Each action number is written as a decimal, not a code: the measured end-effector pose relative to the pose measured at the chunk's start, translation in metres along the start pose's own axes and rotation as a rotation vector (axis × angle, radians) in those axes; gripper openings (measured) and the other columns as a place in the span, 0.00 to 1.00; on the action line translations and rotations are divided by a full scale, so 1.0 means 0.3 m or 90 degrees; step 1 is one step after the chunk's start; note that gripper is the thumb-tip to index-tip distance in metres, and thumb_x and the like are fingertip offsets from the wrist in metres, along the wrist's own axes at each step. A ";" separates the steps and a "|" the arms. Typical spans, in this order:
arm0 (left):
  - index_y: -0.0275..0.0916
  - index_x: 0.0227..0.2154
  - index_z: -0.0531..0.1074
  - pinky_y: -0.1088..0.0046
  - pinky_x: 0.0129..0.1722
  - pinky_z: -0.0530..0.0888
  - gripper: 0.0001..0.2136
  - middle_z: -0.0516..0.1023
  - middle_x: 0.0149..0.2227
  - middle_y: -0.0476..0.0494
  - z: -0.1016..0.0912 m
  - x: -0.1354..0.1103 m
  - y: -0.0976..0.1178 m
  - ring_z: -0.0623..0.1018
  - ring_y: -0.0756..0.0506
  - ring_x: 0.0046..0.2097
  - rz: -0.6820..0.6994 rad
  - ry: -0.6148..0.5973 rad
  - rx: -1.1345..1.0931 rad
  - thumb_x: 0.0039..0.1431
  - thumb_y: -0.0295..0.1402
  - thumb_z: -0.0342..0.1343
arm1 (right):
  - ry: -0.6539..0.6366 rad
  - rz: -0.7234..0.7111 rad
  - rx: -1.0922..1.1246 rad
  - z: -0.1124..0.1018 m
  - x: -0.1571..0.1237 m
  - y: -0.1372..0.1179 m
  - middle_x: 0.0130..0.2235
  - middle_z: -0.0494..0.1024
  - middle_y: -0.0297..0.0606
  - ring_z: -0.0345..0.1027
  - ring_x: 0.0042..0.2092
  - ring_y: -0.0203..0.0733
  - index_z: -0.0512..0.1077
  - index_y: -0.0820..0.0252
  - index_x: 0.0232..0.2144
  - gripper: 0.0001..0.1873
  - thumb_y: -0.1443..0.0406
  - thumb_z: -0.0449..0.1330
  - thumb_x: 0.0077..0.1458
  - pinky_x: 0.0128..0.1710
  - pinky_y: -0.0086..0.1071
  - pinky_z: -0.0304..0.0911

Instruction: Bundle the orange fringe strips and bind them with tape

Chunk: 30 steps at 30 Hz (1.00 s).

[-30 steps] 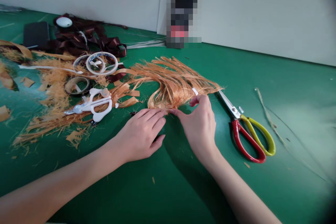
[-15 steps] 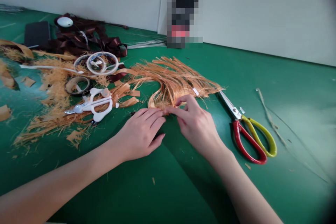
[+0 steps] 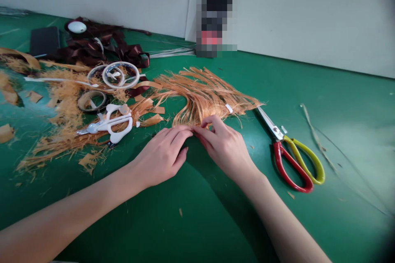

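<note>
A bundle of orange raffia strands (image 3: 203, 94) fans out over the green table (image 3: 197, 197), with a small white tape piece (image 3: 228, 108) on it. My left hand (image 3: 163, 154) lies palm down, its fingertips pressing the near edge of the bundle. My right hand (image 3: 224, 144) meets it from the right, with thumb and fingers pinched on strands at that same edge. The fingertips of both hands touch each other.
Red and yellow handled scissors (image 3: 293, 156) lie right of my right hand. White scissors (image 3: 108, 123), tape rolls (image 3: 119, 74), dark brown ribbon (image 3: 101, 47), a black phone (image 3: 45, 41) and orange scraps lie at the left. A thin dry stem (image 3: 317, 139) lies far right. A white wall stands behind.
My right hand has slid left along the bundle's near edge, away from the white tape piece, until it met my left hand. The left hand's fingers have curled in slightly.
</note>
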<state>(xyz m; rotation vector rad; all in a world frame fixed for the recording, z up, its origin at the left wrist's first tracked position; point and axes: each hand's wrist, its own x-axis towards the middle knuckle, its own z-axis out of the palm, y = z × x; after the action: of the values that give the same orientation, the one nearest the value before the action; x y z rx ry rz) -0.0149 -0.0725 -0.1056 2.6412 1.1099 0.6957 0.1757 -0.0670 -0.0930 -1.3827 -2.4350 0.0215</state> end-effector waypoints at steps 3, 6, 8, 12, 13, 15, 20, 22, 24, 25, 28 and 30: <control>0.31 0.45 0.66 0.67 0.44 0.75 0.11 0.68 0.48 0.35 -0.003 0.001 -0.002 0.74 0.43 0.46 -0.001 0.008 0.013 0.60 0.25 0.48 | 0.008 0.019 0.018 0.009 0.000 0.005 0.40 0.74 0.41 0.66 0.31 0.35 0.76 0.58 0.37 0.14 0.68 0.49 0.62 0.27 0.28 0.60; 0.31 0.41 0.69 0.64 0.43 0.76 0.09 0.69 0.46 0.35 0.001 0.000 -0.006 0.75 0.43 0.43 0.035 0.003 0.045 0.60 0.24 0.47 | 0.021 0.029 0.038 0.017 -0.001 0.007 0.39 0.74 0.40 0.69 0.33 0.36 0.76 0.56 0.39 0.14 0.69 0.50 0.61 0.29 0.28 0.61; 0.31 0.42 0.70 0.61 0.43 0.75 0.09 0.69 0.47 0.35 0.006 -0.003 -0.010 0.75 0.41 0.42 0.049 -0.003 0.062 0.60 0.24 0.48 | 0.031 0.031 0.058 0.022 -0.001 0.006 0.39 0.76 0.40 0.70 0.36 0.37 0.75 0.56 0.42 0.14 0.69 0.50 0.62 0.32 0.28 0.63; 0.31 0.44 0.70 0.60 0.42 0.76 0.12 0.70 0.50 0.35 0.012 -0.011 -0.013 0.75 0.41 0.41 0.057 -0.002 0.077 0.59 0.24 0.49 | 0.048 0.053 0.090 0.024 -0.001 0.004 0.39 0.76 0.39 0.71 0.37 0.36 0.72 0.57 0.46 0.15 0.69 0.50 0.62 0.33 0.28 0.65; 0.31 0.45 0.70 0.61 0.42 0.76 0.12 0.70 0.50 0.35 0.012 -0.012 -0.013 0.75 0.42 0.40 0.059 -0.001 0.079 0.59 0.24 0.49 | 0.057 0.058 0.089 0.022 -0.001 0.004 0.39 0.76 0.39 0.71 0.36 0.36 0.72 0.57 0.45 0.14 0.69 0.50 0.62 0.33 0.27 0.65; 0.30 0.45 0.70 0.61 0.42 0.76 0.12 0.71 0.50 0.35 0.013 -0.010 -0.013 0.75 0.42 0.40 0.064 0.001 0.079 0.60 0.24 0.48 | 0.070 0.060 0.078 0.019 -0.002 0.007 0.39 0.75 0.39 0.70 0.33 0.35 0.74 0.58 0.42 0.12 0.67 0.51 0.61 0.30 0.28 0.64; 0.28 0.48 0.69 0.61 0.45 0.76 0.14 0.70 0.50 0.33 0.017 0.000 -0.014 0.75 0.41 0.45 0.063 0.013 0.068 0.60 0.23 0.47 | 0.060 0.073 0.066 0.022 0.001 0.013 0.42 0.72 0.41 0.68 0.31 0.34 0.74 0.59 0.36 0.12 0.66 0.51 0.62 0.27 0.29 0.63; 0.28 0.48 0.68 0.61 0.46 0.76 0.15 0.70 0.50 0.33 0.019 0.002 -0.015 0.75 0.40 0.48 0.065 0.012 0.063 0.60 0.23 0.46 | 0.059 0.079 0.066 0.028 0.005 0.010 0.42 0.72 0.43 0.68 0.31 0.35 0.74 0.60 0.36 0.12 0.66 0.50 0.62 0.27 0.30 0.63; 0.28 0.48 0.68 0.60 0.47 0.76 0.14 0.71 0.50 0.33 0.021 0.004 -0.016 0.74 0.40 0.49 0.067 0.009 0.060 0.61 0.23 0.45 | 0.060 0.085 0.058 0.035 0.010 0.005 0.42 0.72 0.43 0.68 0.31 0.35 0.73 0.61 0.36 0.12 0.65 0.50 0.62 0.27 0.30 0.63; 0.27 0.48 0.69 0.60 0.47 0.76 0.14 0.71 0.50 0.33 0.021 0.005 -0.016 0.74 0.40 0.48 0.067 0.006 0.059 0.61 0.22 0.45 | 0.061 0.089 0.053 0.038 0.012 0.002 0.42 0.72 0.43 0.68 0.31 0.35 0.73 0.61 0.36 0.12 0.65 0.50 0.62 0.27 0.30 0.63; 0.26 0.47 0.69 0.60 0.48 0.75 0.14 0.72 0.49 0.33 0.022 0.008 -0.017 0.74 0.40 0.47 0.061 -0.003 0.051 0.61 0.23 0.46 | 0.074 0.101 0.043 0.035 0.015 0.001 0.42 0.72 0.43 0.68 0.32 0.36 0.73 0.60 0.36 0.11 0.65 0.50 0.62 0.27 0.30 0.63; 0.26 0.47 0.69 0.60 0.49 0.75 0.14 0.71 0.49 0.33 0.023 0.011 -0.017 0.74 0.41 0.48 0.053 -0.005 0.038 0.61 0.23 0.46 | 0.079 0.093 0.054 0.023 0.012 0.008 0.42 0.71 0.43 0.68 0.33 0.37 0.72 0.61 0.37 0.10 0.63 0.53 0.60 0.27 0.31 0.64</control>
<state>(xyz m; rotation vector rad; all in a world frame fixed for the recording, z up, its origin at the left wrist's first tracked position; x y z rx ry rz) -0.0128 -0.0666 -0.1122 2.7512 1.0398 0.6765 0.1741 -0.0617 -0.0988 -1.4760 -2.2027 0.0705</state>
